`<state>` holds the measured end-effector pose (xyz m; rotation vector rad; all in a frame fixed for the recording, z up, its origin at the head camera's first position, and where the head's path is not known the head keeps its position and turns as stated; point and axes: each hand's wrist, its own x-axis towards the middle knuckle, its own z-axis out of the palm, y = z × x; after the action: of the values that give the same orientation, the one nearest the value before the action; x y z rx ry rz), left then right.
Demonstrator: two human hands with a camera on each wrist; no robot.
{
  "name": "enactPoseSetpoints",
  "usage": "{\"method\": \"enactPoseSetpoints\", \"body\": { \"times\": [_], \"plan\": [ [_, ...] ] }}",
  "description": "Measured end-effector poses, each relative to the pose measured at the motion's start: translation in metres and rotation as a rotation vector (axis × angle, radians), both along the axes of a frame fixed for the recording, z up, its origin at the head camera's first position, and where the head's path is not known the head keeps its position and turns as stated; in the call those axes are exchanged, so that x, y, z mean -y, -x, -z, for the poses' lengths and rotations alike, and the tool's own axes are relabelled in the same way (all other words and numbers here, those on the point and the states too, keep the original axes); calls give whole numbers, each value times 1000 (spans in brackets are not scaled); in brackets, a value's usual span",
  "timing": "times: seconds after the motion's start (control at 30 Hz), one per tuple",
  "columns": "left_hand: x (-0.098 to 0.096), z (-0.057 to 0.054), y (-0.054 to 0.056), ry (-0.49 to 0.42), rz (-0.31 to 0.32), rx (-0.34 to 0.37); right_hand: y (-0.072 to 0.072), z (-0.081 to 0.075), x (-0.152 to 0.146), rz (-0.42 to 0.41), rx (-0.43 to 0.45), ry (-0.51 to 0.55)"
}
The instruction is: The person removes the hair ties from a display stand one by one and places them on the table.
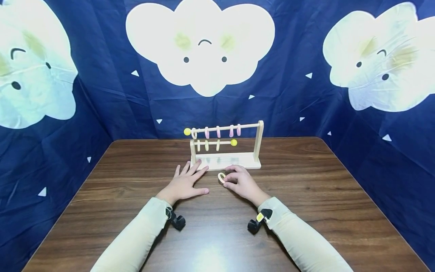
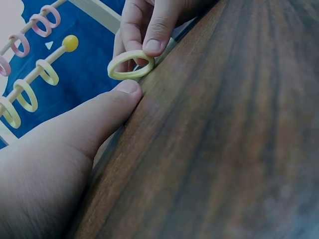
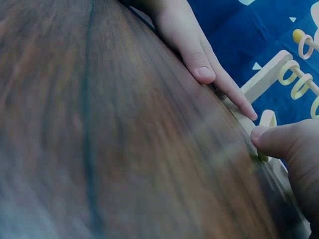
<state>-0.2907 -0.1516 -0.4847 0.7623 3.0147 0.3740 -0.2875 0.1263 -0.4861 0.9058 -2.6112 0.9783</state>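
Observation:
My right hand [image 1: 242, 183] pinches a pale yellow ring [image 2: 130, 75] between thumb and fingers, close over the table in front of a wooden rod stand [image 1: 249, 162]. My left hand [image 1: 185, 184] is spread with its fingers apart, its fingertips at the front left of the stand's base. In the left wrist view, the left thumb [image 2: 112, 107] points toward the held ring. Three pale yellow rings [image 1: 206, 146] hang on the lower rod, which ends in a yellow ball [image 1: 233, 142]. Along the upper rod hang several pink rings [image 1: 218, 132] and a cream ring [image 1: 194, 133] beside its yellow ball [image 1: 187, 131].
Both hands work over a brown wood-grain table [image 1: 217, 230]. Behind and at the sides hangs a dark blue cloth [image 1: 289, 105] with white cloud faces [image 1: 207, 22]. Each wrist wears a black camera mount [image 1: 178, 221].

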Motion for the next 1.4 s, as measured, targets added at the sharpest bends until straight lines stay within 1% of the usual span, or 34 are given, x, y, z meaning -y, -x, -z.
{"method": "enactPoseSetpoints", "body": {
  "times": [0.13, 0.4, 0.63, 0.8, 1.0, 1.17, 1.27, 1.4],
  "plan": [
    [0, 0, 1, 8, 2, -1, 0, 0, 3, 3, -4, -33],
    [2, -1, 2, -13, 13, -20, -1, -3, 13, 9, -56, -50],
    [3, 1, 4, 24, -2, -14, -2, -6, 26, 2, -49, -69],
    [5, 0, 2, -4, 11, -18, -2, -5, 30, 7, -64, -66],
    [10, 1, 0, -22, 48, -26, -3, -4, 29, 5, -41, -58],
    [17, 1, -5, -51, 106, -34, -5, -4, 27, 16, -22, -66],
    [23, 1, -8, -55, 135, -61, -5, -3, 26, 16, -19, -58],
    [32, 2, -12, -60, 143, -100, -4, -1, 26, 18, -27, -47]
  ]
}}
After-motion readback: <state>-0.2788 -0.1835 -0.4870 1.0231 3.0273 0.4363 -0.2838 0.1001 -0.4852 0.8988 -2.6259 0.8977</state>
